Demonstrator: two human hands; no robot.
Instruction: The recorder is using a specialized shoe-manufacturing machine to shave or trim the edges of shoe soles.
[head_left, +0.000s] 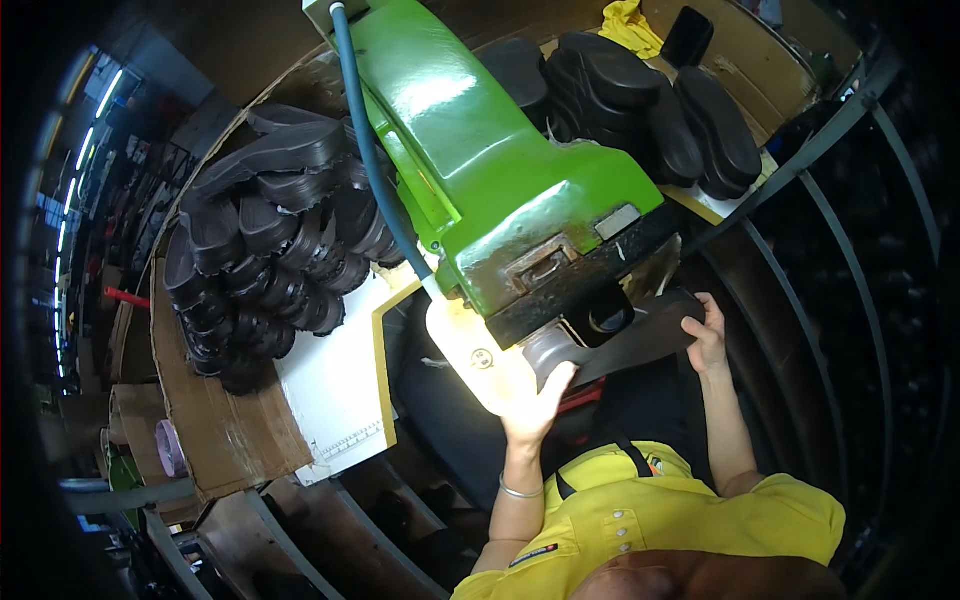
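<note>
Sole: black shoe sole sits under the green machine head.
Grip: left hand and right hand each grasp one end.
Risk: fingers near the head could get pinched; the sole may skew.

Sole middle behind green machine

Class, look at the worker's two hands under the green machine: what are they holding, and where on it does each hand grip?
Both hands hold one dark shoe sole: the left hand at its near end, the right hand at its far end.
</note>
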